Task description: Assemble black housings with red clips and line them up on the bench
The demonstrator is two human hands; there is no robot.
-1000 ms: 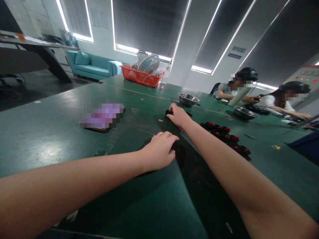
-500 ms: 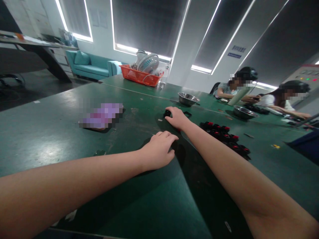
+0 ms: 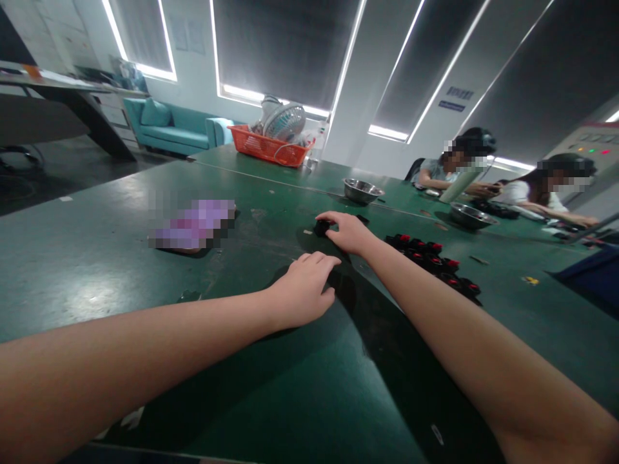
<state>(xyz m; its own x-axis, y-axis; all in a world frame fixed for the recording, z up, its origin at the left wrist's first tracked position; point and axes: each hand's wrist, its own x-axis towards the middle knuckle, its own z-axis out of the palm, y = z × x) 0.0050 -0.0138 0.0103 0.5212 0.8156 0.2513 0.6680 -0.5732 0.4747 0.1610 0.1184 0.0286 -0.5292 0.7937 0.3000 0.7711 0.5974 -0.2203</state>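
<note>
My right hand (image 3: 347,233) is closed round a small black part (image 3: 320,227) at the tabletop, its fingertips over the top and the thumb at the near side. What kind of part it is I cannot make out. Nearer to me, my left hand (image 3: 305,289) rests low over the table with fingers and thumb apart and nothing visible in it. A flat black piece (image 3: 362,219) shows just behind my right wrist. To the right of that wrist, several black parts with red pieces (image 3: 430,258) lie grouped in rows.
A blurred purple phone-like object (image 3: 196,225) lies left on the green table (image 3: 261,399). Behind stand a steel bowl (image 3: 362,191) and a red basket (image 3: 271,148) with a fan. Another bowl (image 3: 471,216) is near two seated people (image 3: 464,161) on the right.
My right hand has shifted slightly towards me and its fingers curl more over the black part. My left hand stays nearly in place. The view has moved a little.
</note>
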